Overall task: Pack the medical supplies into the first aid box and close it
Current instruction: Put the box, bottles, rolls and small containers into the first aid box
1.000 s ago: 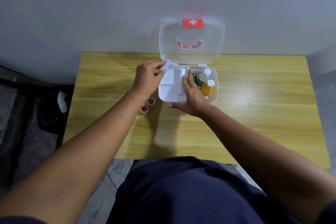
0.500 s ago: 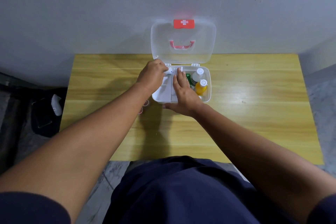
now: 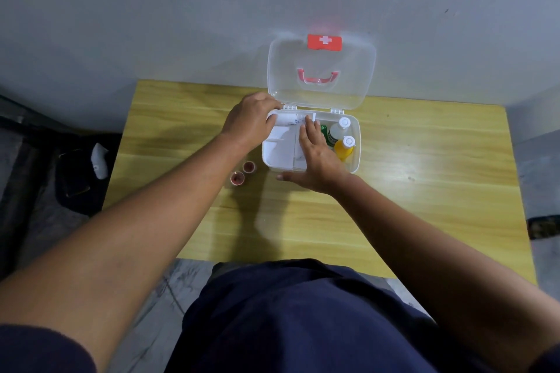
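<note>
The white first aid box point(image 3: 355, 145) stands open on the wooden table point(image 3: 424, 191), its clear lid point(image 3: 354, 76) upright against the wall with a red cross clasp and red handle. A white divided tray point(image 3: 280, 150) fills the box's left half. On the right lie a white bottle point(image 3: 338, 129), an orange bottle point(image 3: 345, 148) and a green item point(image 3: 324, 130). My left hand point(image 3: 250, 123) grips a white packet point(image 3: 289, 119) at the tray's back edge. Flat on the tray's right side rests my right hand point(image 3: 315, 157).
Two small red-capped jars point(image 3: 243, 172) stand on the table just left of the box. A dark bag with a white object point(image 3: 99, 160) lies on the floor to the left. The grey wall is right behind the box.
My left hand has lowered the white packet from above the box onto the tray's back edge. My right hand has stayed on the tray.
</note>
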